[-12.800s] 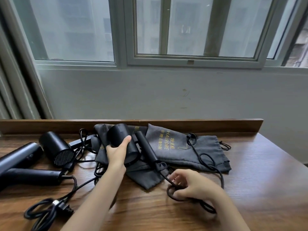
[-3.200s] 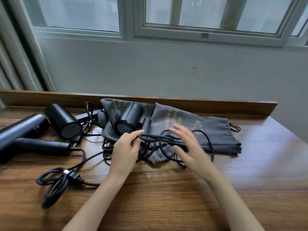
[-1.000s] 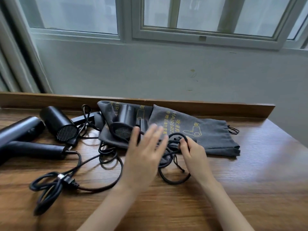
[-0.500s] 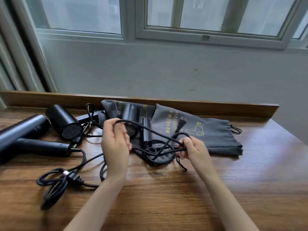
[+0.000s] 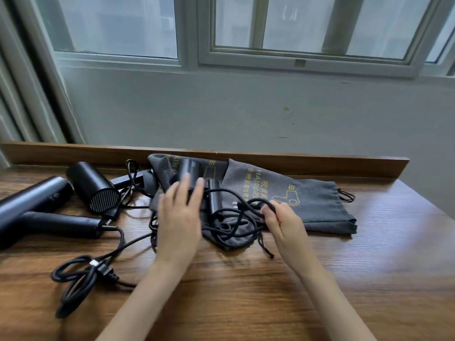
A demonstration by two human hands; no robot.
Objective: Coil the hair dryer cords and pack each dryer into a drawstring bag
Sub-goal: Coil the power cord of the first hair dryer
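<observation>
**First voice:** You are sitting at a long wooden table [image 5: 369, 279] under a window [image 5: 307, 25]. Everything for the job is lying toward the table's far edge, within your reach.

**Second voice:** Two grey drawstring bags are lying flat and overlapping. The right bag [image 5: 307, 200] is showing yellow print, and the left bag [image 5: 160, 168] is partly covered. Another could be hiding underneath; I cannot tell.

**First voice:** You are dealing with three black hair dryers. The big dryer [image 5: 32, 200] and the middle dryer [image 5: 91, 185] are waiting at your left, with neither hand on them. The third dryer [image 5: 190, 166] is resting on the bags, probably so it is ready to go straight in once its cord is tidy.

**Second voice:** I am counting two cord bundles clearly. The loose cord [image 5: 81, 274] is sprawling in loops near your left arm, its plug [image 5: 103, 269] among them. The third dryer's cord [image 5: 236, 217] is being gathered into loops over the bags. Strands behind the middle dryer are too tangled to count.

**First voice:** Your right hand [image 5: 285, 222] is pinching those loops between thumb and curled fingers, seemingly so the coil is not springing apart.

**Second voice:** Your left hand [image 5: 179, 217] is hovering flat over the third dryer, fingers straight and spread, holding nothing. Blur is hiding whether it is touching.
</observation>
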